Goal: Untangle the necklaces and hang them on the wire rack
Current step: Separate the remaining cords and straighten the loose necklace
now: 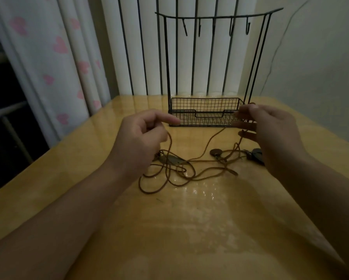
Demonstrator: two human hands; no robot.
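Observation:
Brown cord necklaces (181, 170) lie tangled on the wooden table (189, 229), with a round pendant (216, 152), a flat oval pendant (172, 159) and a dark pendant (256, 155) among the loops. My left hand (141, 138) is raised over the tangle and pinches one cord that runs down to the table. My right hand (270, 134) holds another cord strand looped over its fingers, lifted in front of the rack's basket. The black wire rack (208, 112) stands at the table's far edge, with several bare hooks (214, 27) along its top bar.
A white curtain with pink hearts (54, 57) hangs at the left, and a white radiator-like panel (149, 47) stands behind the rack. A pale wall (321, 57) is on the right. The table's left edge (48, 154) drops to a dark area.

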